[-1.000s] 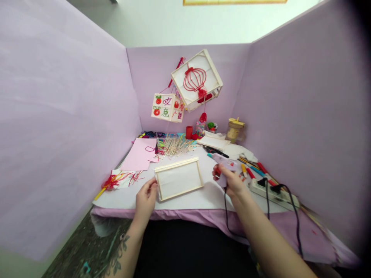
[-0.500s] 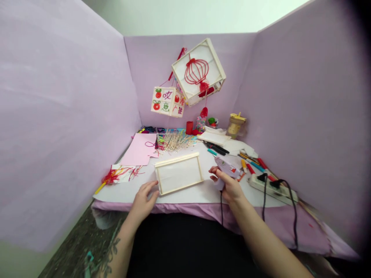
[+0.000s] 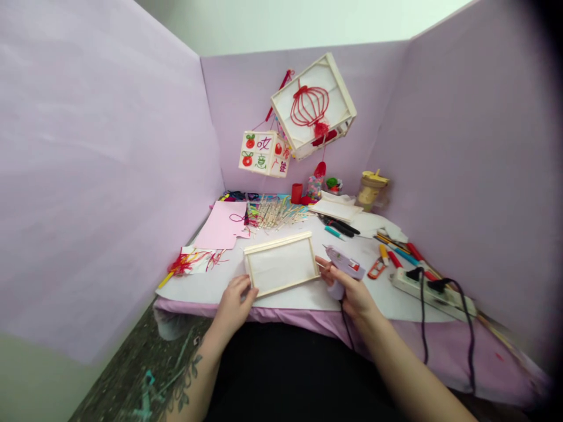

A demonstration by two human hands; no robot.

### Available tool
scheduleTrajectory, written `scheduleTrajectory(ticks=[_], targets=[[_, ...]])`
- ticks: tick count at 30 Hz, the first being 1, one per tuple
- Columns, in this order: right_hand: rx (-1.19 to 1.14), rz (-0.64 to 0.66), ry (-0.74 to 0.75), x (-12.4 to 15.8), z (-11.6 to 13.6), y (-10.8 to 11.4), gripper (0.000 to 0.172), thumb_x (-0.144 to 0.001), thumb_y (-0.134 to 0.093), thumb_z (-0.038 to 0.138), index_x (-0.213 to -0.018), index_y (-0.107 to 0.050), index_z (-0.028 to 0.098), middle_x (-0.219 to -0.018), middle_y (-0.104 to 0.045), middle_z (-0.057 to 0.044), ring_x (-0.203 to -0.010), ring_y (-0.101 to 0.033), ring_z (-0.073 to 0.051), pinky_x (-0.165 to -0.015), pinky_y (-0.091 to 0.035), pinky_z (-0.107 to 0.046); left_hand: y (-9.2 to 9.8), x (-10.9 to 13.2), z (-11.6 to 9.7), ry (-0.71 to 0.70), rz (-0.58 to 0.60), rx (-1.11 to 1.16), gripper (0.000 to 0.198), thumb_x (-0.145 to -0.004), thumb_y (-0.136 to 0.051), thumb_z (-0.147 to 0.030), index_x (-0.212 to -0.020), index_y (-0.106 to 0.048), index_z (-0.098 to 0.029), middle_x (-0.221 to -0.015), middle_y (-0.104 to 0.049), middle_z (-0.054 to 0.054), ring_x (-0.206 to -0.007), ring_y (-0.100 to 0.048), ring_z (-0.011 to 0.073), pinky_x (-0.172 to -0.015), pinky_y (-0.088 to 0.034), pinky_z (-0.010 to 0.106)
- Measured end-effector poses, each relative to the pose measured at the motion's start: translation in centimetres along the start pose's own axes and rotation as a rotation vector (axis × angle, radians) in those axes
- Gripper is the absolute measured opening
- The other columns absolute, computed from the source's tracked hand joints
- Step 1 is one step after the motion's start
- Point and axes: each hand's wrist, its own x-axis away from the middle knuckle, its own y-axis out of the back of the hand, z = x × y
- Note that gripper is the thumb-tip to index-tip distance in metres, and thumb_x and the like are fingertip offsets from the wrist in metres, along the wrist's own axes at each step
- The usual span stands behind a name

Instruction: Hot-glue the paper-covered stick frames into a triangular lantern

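Observation:
A shallow rectangular frame of pale wooden sticks with a white sheet across it, the wooden frame, lies on the table before me. My left hand is at its near left corner, thumb at the front edge and fingers bent round the left side. In my right hand is a light purple hot glue gun, its nozzle pointing up and left. Fingertips of that hand reach the frame's right end, where a short pale stick seems to show between them. The gun's cord runs down toward my lap.
A heap of thin sticks, pink paper and red threads lie behind and left. Black-handled pliers, an orange cutter and a power strip with cords are right. A decorated lantern hangs above.
My right hand has brought the glue gun closer to the frame, its fingers now at the right end. My left hand has closed in on the near left corner. The view has shifted slightly.

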Motion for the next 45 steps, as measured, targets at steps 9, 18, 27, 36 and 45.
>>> scheduleTrajectory(ticks=[9, 18, 27, 36, 45], targets=[[-0.052, 0.076, 0.188, 0.7, 5.0, -1.6, 0.019, -0.067, -0.078, 0.040, -0.069, -0.067, 0.024, -0.098, -0.075, -0.006, -0.108, -0.063, -0.028, -0.070, -0.051, -0.030, 0.4, -2.3, -3.2, 0.202, -0.057, 0.504, 0.038, -0.085, -0.053, -0.049, -0.088, -0.070, -0.015, -0.083, -0.071, 0.004, -0.085, -0.064, 0.0219, -0.078, -0.050, 0.030], [-0.055, 0.110, 0.172, -0.2, 5.4, -2.6, 0.025, -0.062, -0.080, 0.044, -0.070, -0.067, 0.024, -0.108, -0.073, -0.007, -0.099, -0.065, -0.026, -0.079, -0.051, -0.035, -0.1, -3.6, -3.8, 0.253, -0.084, 0.734, 0.070, -0.077, -0.050, -0.073, -0.107, -0.066, -0.012, -0.096, -0.073, 0.012, -0.096, -0.066, 0.0271, -0.079, -0.051, 0.035], [-0.023, 0.094, 0.175, -0.9, 5.1, -2.6, 0.022, -0.065, -0.079, 0.042, -0.072, -0.068, 0.024, -0.105, -0.073, -0.005, -0.096, -0.064, -0.024, -0.073, -0.052, -0.031, -0.2, -2.8, -3.5, 0.167, 0.022, 0.873, 0.075, -0.070, -0.064, -0.070, -0.118, -0.064, -0.012, -0.112, -0.070, 0.015, -0.108, -0.062, 0.0310, -0.088, -0.049, 0.039], [-0.091, 0.006, 0.151, -0.6, 4.0, -2.3, 0.022, -0.060, -0.083, 0.035, -0.076, -0.071, 0.024, -0.103, -0.073, -0.002, -0.097, -0.065, -0.022, -0.092, -0.050, -0.035, -0.2, -2.2, -1.3, 0.151, -0.082, 0.568, 0.053, -0.074, -0.069, -0.053, -0.108, -0.068, -0.014, -0.100, -0.071, 0.010, -0.093, -0.064, 0.0242, -0.085, -0.049, 0.033], [-0.106, -0.004, 0.160, -0.7, 3.1, -1.9, 0.021, -0.063, -0.082, 0.034, -0.078, -0.071, 0.025, -0.091, -0.073, -0.001, -0.093, -0.067, -0.021, -0.098, -0.048, -0.038, -0.4, -2.1, -1.0, 0.165, -0.114, 0.301, 0.035, -0.078, -0.062, -0.044, -0.097, -0.072, -0.017, -0.084, -0.071, 0.004, -0.073, -0.061, 0.0186, -0.073, -0.048, 0.029]])
